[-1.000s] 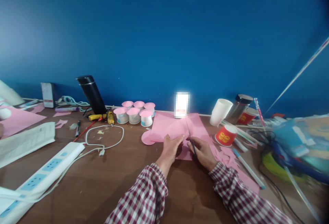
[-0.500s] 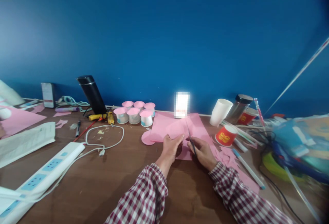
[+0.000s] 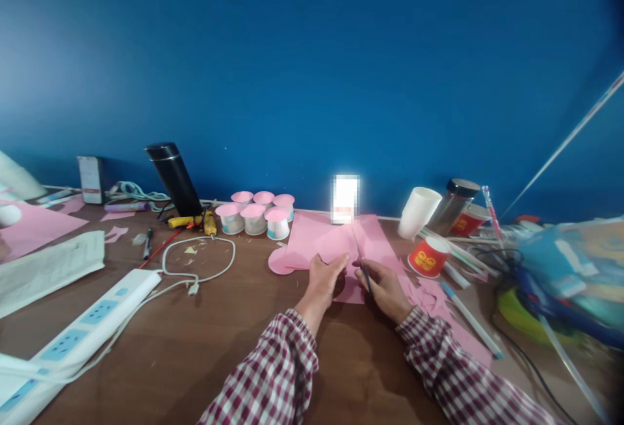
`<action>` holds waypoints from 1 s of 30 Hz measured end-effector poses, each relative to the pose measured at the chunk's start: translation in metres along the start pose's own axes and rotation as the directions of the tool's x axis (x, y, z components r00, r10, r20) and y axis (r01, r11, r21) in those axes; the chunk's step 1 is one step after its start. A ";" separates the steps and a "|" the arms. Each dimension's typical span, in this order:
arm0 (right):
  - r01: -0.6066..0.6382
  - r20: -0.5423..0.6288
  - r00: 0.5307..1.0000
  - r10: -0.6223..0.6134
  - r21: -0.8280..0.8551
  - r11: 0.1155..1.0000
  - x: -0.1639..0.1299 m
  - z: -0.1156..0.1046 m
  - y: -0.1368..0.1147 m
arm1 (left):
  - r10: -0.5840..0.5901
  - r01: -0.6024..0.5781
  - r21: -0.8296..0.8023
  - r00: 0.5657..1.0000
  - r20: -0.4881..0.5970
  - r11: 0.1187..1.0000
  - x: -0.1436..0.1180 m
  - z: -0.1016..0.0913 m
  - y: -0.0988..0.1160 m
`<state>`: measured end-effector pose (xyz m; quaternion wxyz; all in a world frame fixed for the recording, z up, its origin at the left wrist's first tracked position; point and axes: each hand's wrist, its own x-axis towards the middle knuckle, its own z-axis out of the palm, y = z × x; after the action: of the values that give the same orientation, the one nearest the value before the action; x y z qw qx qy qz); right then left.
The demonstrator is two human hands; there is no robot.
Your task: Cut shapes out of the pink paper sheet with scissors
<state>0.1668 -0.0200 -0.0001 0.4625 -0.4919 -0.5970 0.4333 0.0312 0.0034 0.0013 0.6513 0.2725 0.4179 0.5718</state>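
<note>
My left hand (image 3: 325, 280) pinches the near edge of a pink paper sheet (image 3: 316, 236) that lies on the brown table (image 3: 195, 340). My right hand (image 3: 385, 288) grips a pair of scissors (image 3: 361, 259), whose blades point away from me into the paper just right of my left thumb. A rounded pink cutout (image 3: 279, 261) lies at the sheet's left edge. Pink scraps (image 3: 429, 295) lie to the right of my right hand. Both sleeves are red and white check.
Several small pink-topped cups (image 3: 256, 216) stand behind the paper, with a black flask (image 3: 174, 178) to their left. A white power strip (image 3: 73, 340) and cable (image 3: 199, 262) lie at left. A red cup (image 3: 429, 257), white cup (image 3: 418, 212), pens (image 3: 470, 321) and clutter crowd the right.
</note>
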 end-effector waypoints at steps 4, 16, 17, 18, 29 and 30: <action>0.012 0.002 1.000 -0.012 -0.021 1.000 0.000 0.000 -0.001 | 0.004 -0.004 -0.003 1.000 -0.001 1.000 0.000 0.001 0.001; 0.002 -0.005 1.000 -0.002 -0.003 1.000 -0.001 0.001 -0.003 | 0.007 -0.007 0.003 1.000 0.025 1.000 -0.001 0.000 0.000; 0.003 -0.004 1.000 -0.003 -0.004 1.000 -0.001 0.001 -0.003 | 0.011 -0.011 -0.001 1.000 0.025 1.000 -0.001 0.000 0.000; 0.003 -0.003 1.000 -0.003 -0.003 1.000 -0.001 0.001 -0.003 | 0.015 -0.014 -0.004 1.000 0.025 1.000 -0.001 0.001 0.000; -0.007 -0.003 1.000 0.007 -0.007 1.000 -0.001 0.001 -0.006 | 0.018 -0.017 -0.028 1.000 0.014 0.999 -0.001 0.002 0.003; -0.008 -0.005 1.000 0.008 -0.004 1.000 -0.001 0.001 -0.006 | 0.022 -0.022 -0.028 1.000 0.011 0.999 -0.001 0.002 0.003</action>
<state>0.1646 -0.0219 0.0051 0.4612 -0.4962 -0.5947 0.4329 0.0315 0.0031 0.0049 0.6511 0.2714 0.4031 0.5830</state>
